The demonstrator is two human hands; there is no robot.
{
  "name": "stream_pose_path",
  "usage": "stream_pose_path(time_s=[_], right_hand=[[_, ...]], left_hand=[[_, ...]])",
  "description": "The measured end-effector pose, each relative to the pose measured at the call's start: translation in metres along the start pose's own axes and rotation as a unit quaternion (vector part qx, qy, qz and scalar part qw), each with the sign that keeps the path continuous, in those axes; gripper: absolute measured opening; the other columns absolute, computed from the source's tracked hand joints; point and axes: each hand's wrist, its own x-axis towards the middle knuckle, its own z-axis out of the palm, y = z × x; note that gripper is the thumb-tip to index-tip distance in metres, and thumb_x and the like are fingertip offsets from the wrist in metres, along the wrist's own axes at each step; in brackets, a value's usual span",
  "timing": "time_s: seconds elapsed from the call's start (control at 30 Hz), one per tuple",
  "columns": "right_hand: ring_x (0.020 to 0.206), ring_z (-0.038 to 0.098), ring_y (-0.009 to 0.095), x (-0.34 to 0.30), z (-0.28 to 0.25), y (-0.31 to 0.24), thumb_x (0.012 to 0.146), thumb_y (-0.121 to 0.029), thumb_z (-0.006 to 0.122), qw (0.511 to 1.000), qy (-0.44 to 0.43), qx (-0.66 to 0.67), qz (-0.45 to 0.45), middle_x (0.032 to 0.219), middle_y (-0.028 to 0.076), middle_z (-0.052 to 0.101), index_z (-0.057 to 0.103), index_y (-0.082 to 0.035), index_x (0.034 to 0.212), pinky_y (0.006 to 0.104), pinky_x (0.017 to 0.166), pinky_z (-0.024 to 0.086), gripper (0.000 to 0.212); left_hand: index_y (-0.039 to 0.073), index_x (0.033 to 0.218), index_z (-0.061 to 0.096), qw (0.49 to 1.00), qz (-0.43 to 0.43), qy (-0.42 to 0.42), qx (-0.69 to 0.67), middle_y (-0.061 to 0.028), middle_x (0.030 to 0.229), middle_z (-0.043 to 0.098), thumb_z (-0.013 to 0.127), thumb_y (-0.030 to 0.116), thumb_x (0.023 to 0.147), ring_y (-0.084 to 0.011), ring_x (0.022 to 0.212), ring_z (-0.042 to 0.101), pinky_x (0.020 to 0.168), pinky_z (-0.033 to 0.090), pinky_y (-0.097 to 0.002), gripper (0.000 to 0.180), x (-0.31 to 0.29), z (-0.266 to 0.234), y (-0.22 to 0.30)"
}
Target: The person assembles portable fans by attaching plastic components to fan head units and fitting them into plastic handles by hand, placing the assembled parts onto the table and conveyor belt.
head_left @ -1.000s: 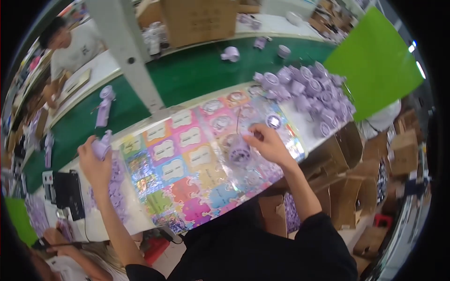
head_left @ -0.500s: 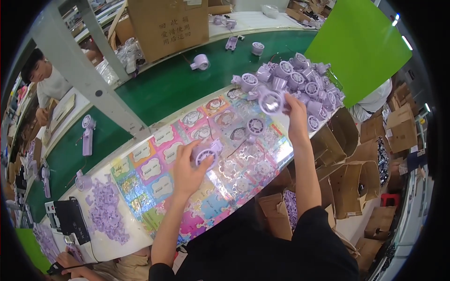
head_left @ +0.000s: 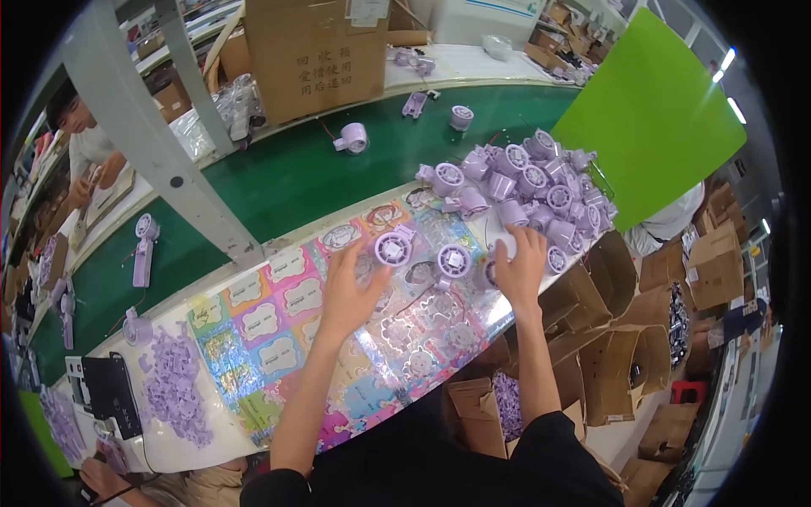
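My left hand is beside a pale purple fan head on the colourful sheet. Its fingers are spread, and the thumb is close to the fan head's lower rim. A second fan head lies face up between my hands, with a thin wire trailing from it. My right hand is closed around another purple fan head, largely hidden by the fingers. Beyond that hand is a heap of similar fan heads.
A green conveyor belt carries scattered purple parts behind the sheet. Small purple pieces are piled at left, near a black device. A metal post rises by the belt. Open cardboard boxes stand at right. Another person sits across the belt.
My left hand has moved its fan head farther up the sheet and loosened its fingers. My right hand has drawn a fan head from the heap's edge toward me. The view has shifted slightly.
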Motion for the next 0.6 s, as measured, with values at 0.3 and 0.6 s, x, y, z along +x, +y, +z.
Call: stream_pose_path(time_s=[0.3,0.6], right_hand=[[0.103,0.06,0.04,0.003,0.017,-0.055,0.074,-0.021,0.085,0.918,-0.345,0.112,-0.16,0.112,0.018,0.057,0.06,-0.006,0.121,0.0452,0.087,0.051,0.055],[0.116,0.057,0.033,-0.025,-0.054,-0.185,0.07,-0.011,0.089,0.751,-0.536,0.32,-0.215,0.124,0.015,0.053,0.051,-0.005,0.132,0.0395,0.098,0.047,0.073]], left_hand=[[0.006,0.122,0.066,0.989,-0.034,-0.042,-0.137,-0.0101,0.109,0.068,0.066,0.003,0.09,-0.0207,0.094,0.067,0.082,0.054,-0.0316,0.032,-0.085,-0.052,0.008],[0.003,0.144,0.045,0.912,-0.081,-0.167,-0.365,-0.018,0.125,0.061,0.074,0.024,0.091,-0.0235,0.102,0.067,0.087,0.055,-0.041,0.064,-0.111,-0.065,0.002]])
